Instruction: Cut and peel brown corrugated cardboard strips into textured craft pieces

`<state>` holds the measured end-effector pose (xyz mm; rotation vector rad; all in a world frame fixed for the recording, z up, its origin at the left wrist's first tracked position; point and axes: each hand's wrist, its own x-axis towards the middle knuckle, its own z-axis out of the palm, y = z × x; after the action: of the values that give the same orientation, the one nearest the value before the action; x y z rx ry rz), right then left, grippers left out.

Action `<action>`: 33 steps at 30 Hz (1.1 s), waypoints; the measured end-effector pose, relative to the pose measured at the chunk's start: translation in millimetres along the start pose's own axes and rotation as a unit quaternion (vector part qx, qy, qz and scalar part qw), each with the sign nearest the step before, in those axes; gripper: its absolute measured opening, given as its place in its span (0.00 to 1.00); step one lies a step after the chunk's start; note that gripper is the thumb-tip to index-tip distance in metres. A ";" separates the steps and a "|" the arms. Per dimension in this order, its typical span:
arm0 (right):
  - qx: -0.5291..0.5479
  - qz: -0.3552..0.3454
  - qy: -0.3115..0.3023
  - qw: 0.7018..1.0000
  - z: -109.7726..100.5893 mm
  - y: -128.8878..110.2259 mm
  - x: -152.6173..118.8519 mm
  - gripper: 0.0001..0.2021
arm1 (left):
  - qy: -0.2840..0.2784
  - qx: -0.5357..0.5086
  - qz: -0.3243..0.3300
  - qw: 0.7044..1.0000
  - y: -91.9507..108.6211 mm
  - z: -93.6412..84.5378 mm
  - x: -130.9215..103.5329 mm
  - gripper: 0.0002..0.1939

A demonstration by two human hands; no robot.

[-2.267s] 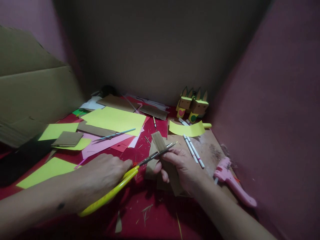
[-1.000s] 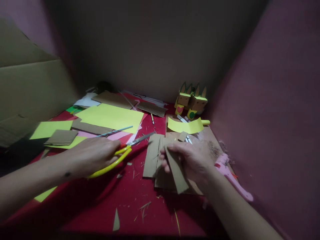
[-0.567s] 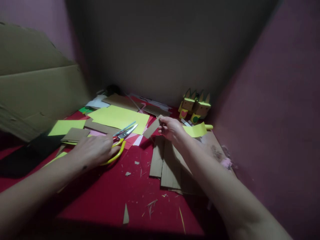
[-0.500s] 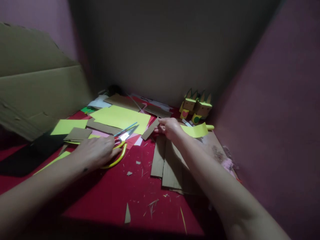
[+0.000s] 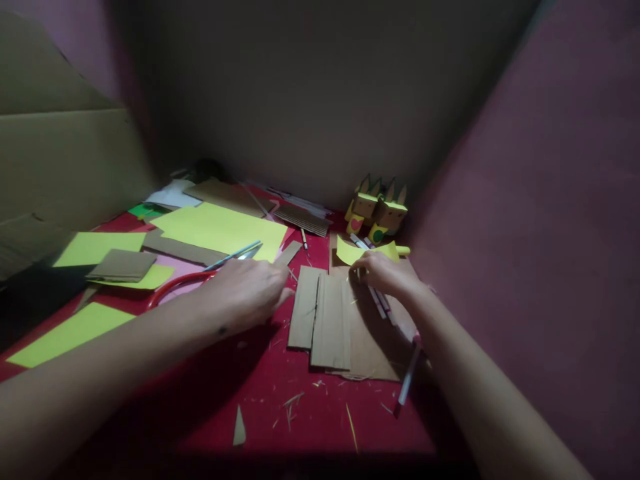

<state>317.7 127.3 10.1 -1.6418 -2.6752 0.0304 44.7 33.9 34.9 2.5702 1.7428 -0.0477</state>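
My left hand is closed, with a narrow cardboard strip sticking out past its fingers. Scissors with a red-lined handle lie beneath that hand, partly hidden by it, beside a thin blue stick. Over on the right, my right hand has its fingers curled together in front of a curved yellow paper strip. Whatever those fingertips hold, if anything, is hidden. White markers lie under this hand, on a cardboard sheet.
Cut cardboard pieces lie between the hands. Yellow paper sheets and folded cardboard cover the left. Two small cardboard figures stand at the back right. Another marker lies near my right forearm. Scraps dot the red cloth.
The cardboard strip has passed from my right hand to my left. The scissors have left my left hand's grip. My right hand has moved right, toward the markers; the view has shifted slightly right.
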 end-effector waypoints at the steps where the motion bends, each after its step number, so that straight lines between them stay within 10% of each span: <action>1: 0.006 -0.004 0.003 1.000 4.3 0.7 0.6 0.18 | 0.004 -0.016 0.006 1.000 5.8 0.9 4.5 0.15; 13: 0.278 0.026 0.076 0.957 -21.9 -23.7 -31.2 0.03 | -0.024 -0.327 0.027 0.944 27.9 15.8 33.2 0.22; 19: 0.663 0.020 0.001 0.748 -9.3 -64.4 -46.8 0.06 | -0.015 -0.629 0.027 0.776 37.4 19.9 22.7 0.18; 33: 0.673 -0.014 0.032 0.739 14.2 -68.8 -56.5 0.04 | 0.134 -0.566 0.085 0.809 39.9 32.9 19.5 0.05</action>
<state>281.8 45.6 -2.4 -0.9545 -1.6103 1.4399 88.8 35.7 1.7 1.7871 0.9948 1.0517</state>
